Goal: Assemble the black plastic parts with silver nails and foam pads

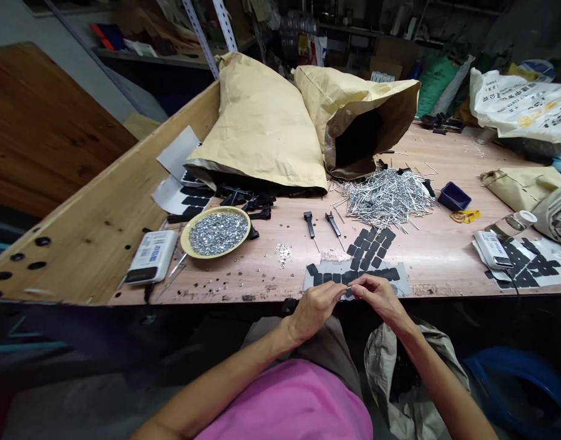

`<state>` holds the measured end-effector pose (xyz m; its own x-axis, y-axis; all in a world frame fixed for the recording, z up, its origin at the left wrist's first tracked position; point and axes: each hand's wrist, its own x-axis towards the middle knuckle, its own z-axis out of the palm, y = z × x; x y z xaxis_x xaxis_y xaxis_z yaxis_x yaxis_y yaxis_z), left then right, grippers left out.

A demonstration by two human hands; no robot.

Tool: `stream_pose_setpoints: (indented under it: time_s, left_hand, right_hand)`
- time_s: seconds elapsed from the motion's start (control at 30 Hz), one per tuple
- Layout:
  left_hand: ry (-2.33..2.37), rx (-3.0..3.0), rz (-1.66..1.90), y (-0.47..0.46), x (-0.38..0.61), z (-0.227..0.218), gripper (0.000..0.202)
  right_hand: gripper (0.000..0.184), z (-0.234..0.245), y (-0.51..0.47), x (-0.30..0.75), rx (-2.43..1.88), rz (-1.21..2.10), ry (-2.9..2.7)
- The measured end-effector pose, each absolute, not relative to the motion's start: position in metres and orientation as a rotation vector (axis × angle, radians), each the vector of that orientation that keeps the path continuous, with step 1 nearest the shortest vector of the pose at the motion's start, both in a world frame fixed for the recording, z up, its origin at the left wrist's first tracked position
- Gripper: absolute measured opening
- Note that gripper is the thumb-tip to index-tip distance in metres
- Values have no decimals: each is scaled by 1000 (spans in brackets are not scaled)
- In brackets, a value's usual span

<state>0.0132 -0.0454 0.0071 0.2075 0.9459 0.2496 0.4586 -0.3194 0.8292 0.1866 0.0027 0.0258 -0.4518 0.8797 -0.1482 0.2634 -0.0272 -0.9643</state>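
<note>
Low over the front edge of the table, my left hand (315, 310) and my right hand (377, 296) meet fingertip to fingertip. Both are closed in a pinch. Whatever lies between the fingers is too small and too covered to name. Just beyond them, rows of black rounded pads (371, 247) lie on and above a grey backing sheet (403, 284). Two black-headed pieces with thin metal pins, a left one (310, 226) and a right one (334, 225), lie side by side farther in. A few small shiny washers (283, 253) are scattered to the left.
A yellow bowl (185, 242) holds many small metal pieces, beside a white box-shaped device (152, 256). Metal pins (388, 195) form a pile near an open paper sack (354, 91). A small blue tray (454, 197) and a clear jar (512, 225) stand to the right.
</note>
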Motion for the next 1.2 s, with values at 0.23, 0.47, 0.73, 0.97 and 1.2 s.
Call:
stream_pose_setpoints:
  time_s: [0.23, 0.47, 0.73, 0.97, 1.2]
  left_hand:
    - [1104, 1266, 851, -38, 9, 18, 35]
    - [725, 636, 502, -30, -1, 26, 47]
    - [1131, 1271, 859, -36, 11, 25, 34]
    - [1252, 1568, 1038, -43, 24, 17, 21]
    - [1143, 829, 1193, -29, 35, 23, 35]
  right_hand:
    - [26, 21, -5, 184, -1088, 1282, -1813]
    - [25, 31, 0, 189, -800, 974, -2160]
    - [29, 23, 0, 189, -925, 843, -2183]
    - [47, 12, 0, 180, -1067, 534, -2215]
    - [48, 18, -4, 180, -1447, 898, -1857]
